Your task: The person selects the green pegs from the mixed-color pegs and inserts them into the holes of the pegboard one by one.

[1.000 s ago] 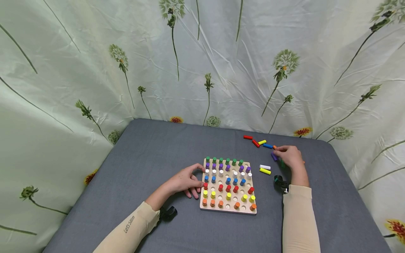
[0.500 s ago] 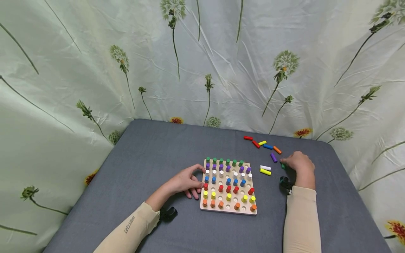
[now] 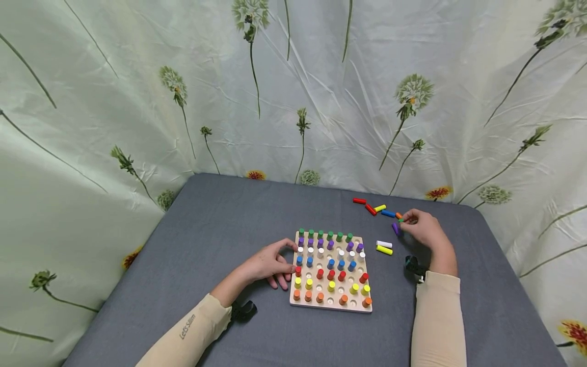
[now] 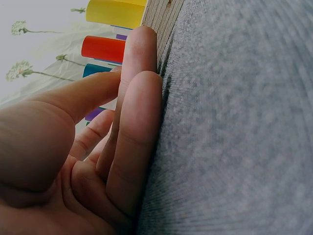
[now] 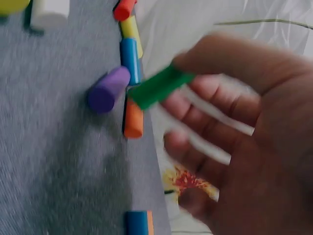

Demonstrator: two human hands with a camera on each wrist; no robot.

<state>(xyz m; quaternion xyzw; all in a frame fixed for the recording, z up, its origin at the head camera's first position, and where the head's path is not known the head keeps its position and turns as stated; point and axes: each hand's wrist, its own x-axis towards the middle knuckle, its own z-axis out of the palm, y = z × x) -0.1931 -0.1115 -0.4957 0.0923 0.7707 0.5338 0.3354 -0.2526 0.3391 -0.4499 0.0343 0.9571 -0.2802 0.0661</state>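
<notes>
In the head view a wooden pegboard (image 3: 324,303) bears rows of coloured pegs, with some bare holes among them. At its left side rests my left hand (image 3: 269,262), index finger and thumb spread apart and touching the edge near the white and red pegs; the other fingers lie loose beside it. My right hand (image 3: 424,229) is beyond the board to the right. Its thumb and fingertips pinch a green peg (image 5: 161,87), held tilted above the cloth. Close by lie a purple peg (image 5: 108,89) and an orange peg (image 5: 134,117).
Loose pegs lie on the grey cloth at the back right: red (image 3: 359,201), yellow (image 3: 379,208) and blue (image 3: 388,213) ones. A white peg (image 3: 384,244) and a yellow peg (image 3: 384,250) sit right of the board. A floral curtain (image 3: 275,92) hangs behind.
My right hand first moves right and down from the orange peg to the green peg, then lifts that peg up and left. My left hand stays at the board's edge.
</notes>
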